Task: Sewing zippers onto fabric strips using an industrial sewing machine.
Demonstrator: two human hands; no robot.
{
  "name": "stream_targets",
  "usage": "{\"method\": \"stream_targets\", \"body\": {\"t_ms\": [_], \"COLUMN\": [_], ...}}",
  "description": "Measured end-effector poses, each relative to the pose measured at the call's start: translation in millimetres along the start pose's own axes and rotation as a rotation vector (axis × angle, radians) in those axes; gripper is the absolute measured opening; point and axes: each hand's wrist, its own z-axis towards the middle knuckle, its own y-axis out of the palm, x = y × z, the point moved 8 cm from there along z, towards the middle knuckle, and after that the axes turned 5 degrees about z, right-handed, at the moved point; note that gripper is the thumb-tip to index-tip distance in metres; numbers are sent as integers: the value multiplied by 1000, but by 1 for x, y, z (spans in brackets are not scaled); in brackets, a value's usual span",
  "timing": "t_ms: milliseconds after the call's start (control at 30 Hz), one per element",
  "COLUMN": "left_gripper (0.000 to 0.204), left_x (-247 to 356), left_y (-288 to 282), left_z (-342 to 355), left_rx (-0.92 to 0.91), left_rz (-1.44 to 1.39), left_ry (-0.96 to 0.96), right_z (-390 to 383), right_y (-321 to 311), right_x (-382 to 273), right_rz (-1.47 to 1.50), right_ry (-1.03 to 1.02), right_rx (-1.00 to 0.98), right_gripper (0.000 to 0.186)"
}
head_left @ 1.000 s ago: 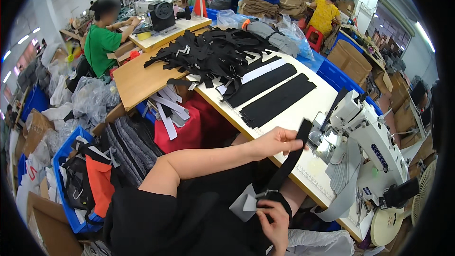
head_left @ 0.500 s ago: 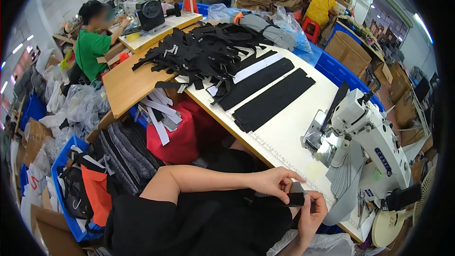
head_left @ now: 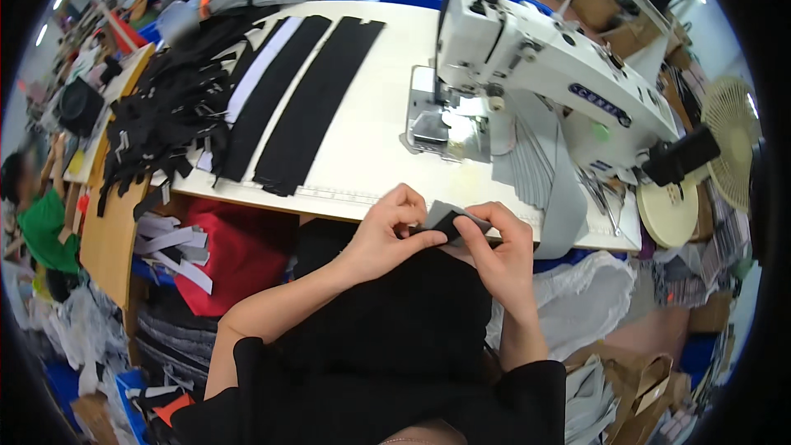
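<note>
A small piece of grey and black fabric (head_left: 447,222) is pinched between my two hands, just off the front edge of the white table (head_left: 371,140). My left hand (head_left: 394,231) grips its left side with thumb and fingers closed. On the other side, my right hand (head_left: 504,251) presses it between thumb and forefinger. The fabric looks folded; its underside is hidden by my fingers. Beyond my hands stands a white sewing machine (head_left: 568,74), its needle area over a shiny metal plate (head_left: 453,128).
Black fabric strips (head_left: 317,107) lie flat left of the machine, beside a heap of black straps (head_left: 173,91). Folded grey strips (head_left: 535,169) hang over the table's front edge. Scissors (head_left: 606,202) rest by the machine base. A co-worker in green (head_left: 45,231) sits far left.
My view has swung right and down, so the table and machine now lie straight ahead. Both hands still hold the fabric, whose grey part now shows more.
</note>
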Motion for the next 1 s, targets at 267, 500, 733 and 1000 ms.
{"method": "stream_targets", "body": {"t_ms": [267, 500, 733, 1000], "left_gripper": [14, 11, 9, 8], "left_x": [-4, 4, 6, -16], "left_y": [7, 8, 10, 12], "left_z": [10, 6, 3, 7], "left_rx": [36, 8, 29, 64], "left_rz": [-143, -111, -194, -546], "left_ry": [-86, -49, -81, -162], "right_z": [-2, 7, 14, 17], "right_y": [-7, -14, -15, -17], "right_x": [-2, -27, -33, -21], "right_rz": [-32, -299, -217, -119], "right_ry": [-44, -189, -188, -83], "right_rx": [64, -43, -144, -125], "right_gripper": [16, 16, 15, 15]}}
